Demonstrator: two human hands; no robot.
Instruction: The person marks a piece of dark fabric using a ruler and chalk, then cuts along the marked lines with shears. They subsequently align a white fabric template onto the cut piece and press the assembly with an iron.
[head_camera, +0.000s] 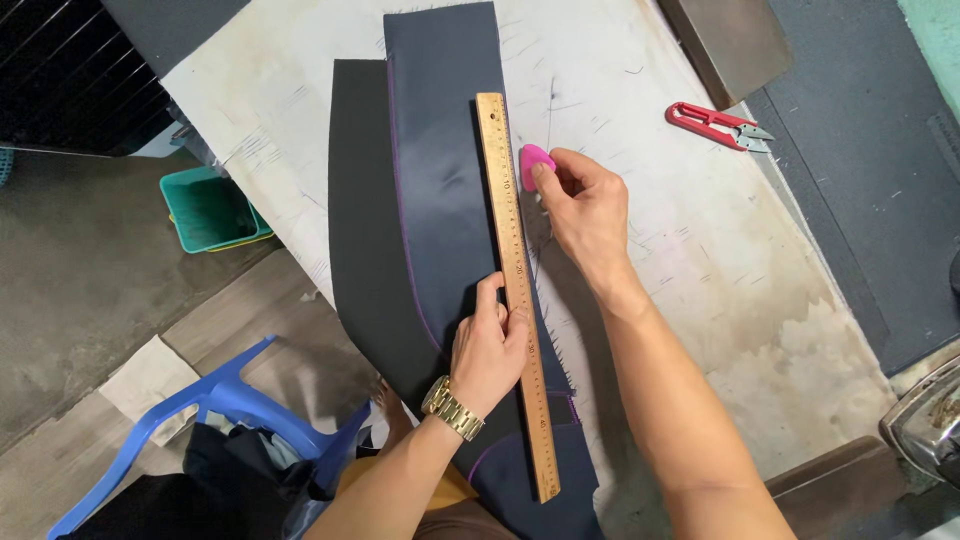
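The left hand (487, 350) lies flat with fingers spread, pressing a long wooden ruler (516, 290) down onto a dark navy fabric piece (440, 200) that runs lengthwise along the pale, chalk-scarred counter (700, 230). A second, blacker panel (355, 200) lies under the navy fabric's left edge, and a faint purple stitched line follows the navy piece's curve. The right hand (585, 205) pinches a pink tailor's chalk (535, 163) between thumb and fingertips, its edge touching the ruler's right side near the upper end, where the fabric's border meets the bare counter. By the look of it, the marking step is under way: the ruler is set as a guide and the chalk is placed at the start of a stroke. What that calls for, I would judge, is steady downward pressure from the left hand so the ruler does not slip, and the chalk kept tight against the wooden edge. Red thread snips (718, 125) lie well apart to the right; a blue plastic chair (215, 405) stands beside the counter.
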